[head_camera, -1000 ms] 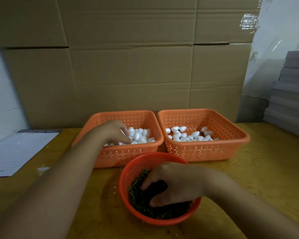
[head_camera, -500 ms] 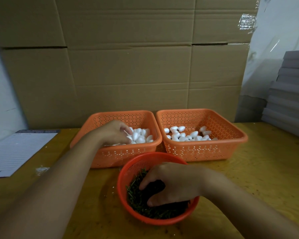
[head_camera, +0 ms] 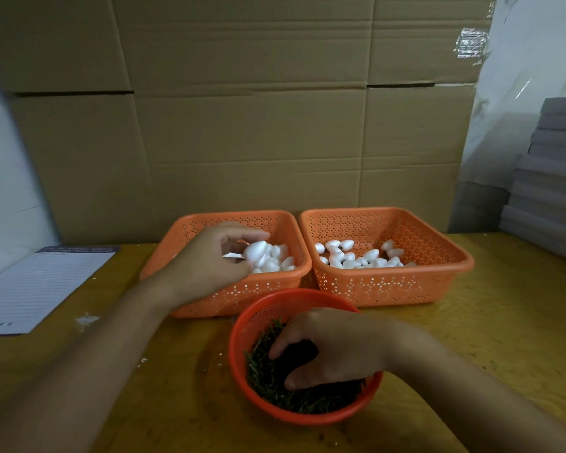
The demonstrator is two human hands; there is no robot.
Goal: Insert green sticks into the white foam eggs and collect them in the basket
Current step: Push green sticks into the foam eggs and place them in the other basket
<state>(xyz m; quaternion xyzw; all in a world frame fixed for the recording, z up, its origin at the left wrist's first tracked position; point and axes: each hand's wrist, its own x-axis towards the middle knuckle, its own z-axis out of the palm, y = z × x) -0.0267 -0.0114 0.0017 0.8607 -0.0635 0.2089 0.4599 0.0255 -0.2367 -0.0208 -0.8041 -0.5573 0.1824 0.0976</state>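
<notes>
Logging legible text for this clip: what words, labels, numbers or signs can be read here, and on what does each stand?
No text here can be read for certain.
Lined paper sheet, dark header band at its top: printed words, too blurred to read.
Same sheet, bottom corner: a small mark, perhaps digits, too small to tell.
Cardboard boxes, orange baskets, round red basket: no print visible.

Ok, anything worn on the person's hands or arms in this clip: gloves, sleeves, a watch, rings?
Nothing that shows. The left hand and right hand are both bare, without gloves, and no ring can be made out on the visible fingers. Both forearms are uncovered to the frame edge: no sleeve, watch or wristband in view.
</notes>
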